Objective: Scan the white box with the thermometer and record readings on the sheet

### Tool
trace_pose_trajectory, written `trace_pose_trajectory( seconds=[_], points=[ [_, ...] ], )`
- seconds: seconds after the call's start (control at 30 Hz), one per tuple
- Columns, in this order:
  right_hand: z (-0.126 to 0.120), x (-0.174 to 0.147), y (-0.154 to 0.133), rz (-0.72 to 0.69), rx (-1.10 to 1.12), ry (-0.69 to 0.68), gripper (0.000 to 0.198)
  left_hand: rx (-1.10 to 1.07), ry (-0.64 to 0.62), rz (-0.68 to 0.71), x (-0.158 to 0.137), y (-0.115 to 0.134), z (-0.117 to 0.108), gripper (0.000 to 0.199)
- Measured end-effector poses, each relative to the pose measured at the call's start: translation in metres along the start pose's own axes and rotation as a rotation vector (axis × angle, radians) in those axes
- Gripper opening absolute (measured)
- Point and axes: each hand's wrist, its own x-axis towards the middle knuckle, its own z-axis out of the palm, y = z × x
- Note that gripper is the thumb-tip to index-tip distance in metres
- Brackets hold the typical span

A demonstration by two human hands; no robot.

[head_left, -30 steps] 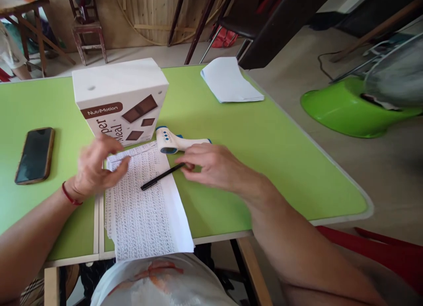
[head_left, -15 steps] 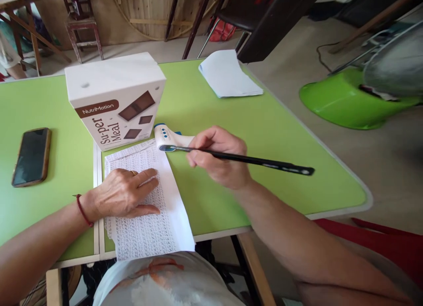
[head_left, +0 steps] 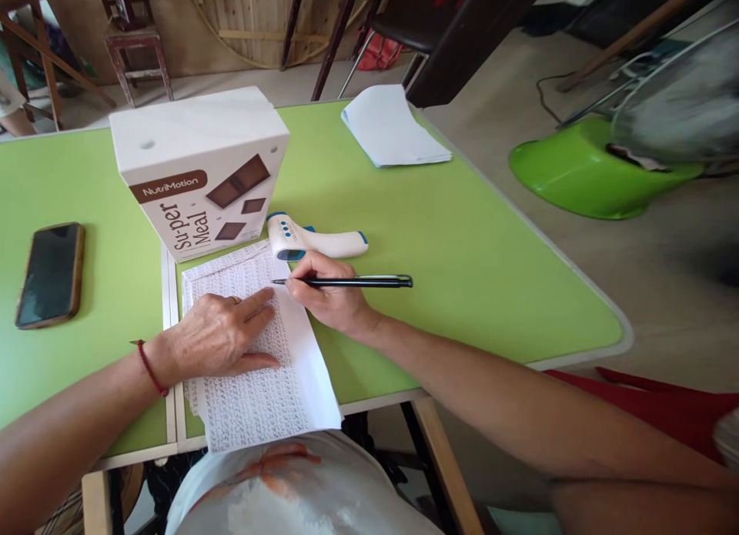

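Observation:
My left hand [head_left: 222,336] lies flat on a sheet of paper [head_left: 259,408] covered with rows of handwriting, fingers slightly apart. In my right hand [head_left: 332,292] is a black pen [head_left: 381,281], held in a pinch, its tip at the paper's upper right part near my left fingertips. More sheets show under the top one at its left edge. Just beyond the right hand, a white and blue infrared thermometer [head_left: 323,241] lies on the table. Behind the paper stands a white NutriMotion box [head_left: 196,181].
The green table [head_left: 490,289] has a pale rim. A phone [head_left: 51,273] lies at the left, and folded white papers [head_left: 396,127] lie at the back right. On the floor to the right is a bright green plastic stool or tub [head_left: 583,169]. A red chair [head_left: 124,46] stands behind.
My right hand has moved left and down with the pen, bringing its tip to the paper and uncovering the thermometer's handle. The left hand stays in place on the paper.

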Motion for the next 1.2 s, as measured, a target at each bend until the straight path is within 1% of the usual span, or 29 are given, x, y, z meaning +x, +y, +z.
trace_pose_trajectory(
  seconds=[0.1,0.23,0.47,0.67,0.87,1.07,1.2],
  points=[
    [0.0002,0.0004,0.0019,-0.054,-0.055,0.017,0.018,0.006,-0.012,-0.006,0.0003,0.0010,-0.0006,0.067],
    [0.0006,0.0001,0.0036,-0.088,-0.083,0.011,0.018,0.004,-0.011,-0.007,0.0012,0.0017,-0.0021,0.066],
    [0.0009,-0.0003,0.0025,-0.097,-0.087,-0.011,0.017,0.009,-0.021,-0.010,0.0020,0.0018,-0.0031,0.062],
    [0.0006,0.0000,0.0033,-0.123,-0.106,-0.014,0.017,0.010,-0.037,-0.011,0.0011,0.0017,-0.0046,0.063],
    [-0.0001,0.0003,0.0025,-0.130,-0.111,-0.012,0.017,0.014,-0.029,-0.013,0.0012,0.0008,-0.0038,0.064],
    [0.0006,-0.0006,0.0025,-0.110,-0.110,0.040,0.017,0.013,-0.030,-0.016,0.0007,0.0012,-0.0026,0.064],
    [0.0014,-0.0003,0.0030,-0.105,-0.112,0.038,0.018,0.009,-0.028,-0.012,0.0008,0.0011,-0.0027,0.063]
  ],
)
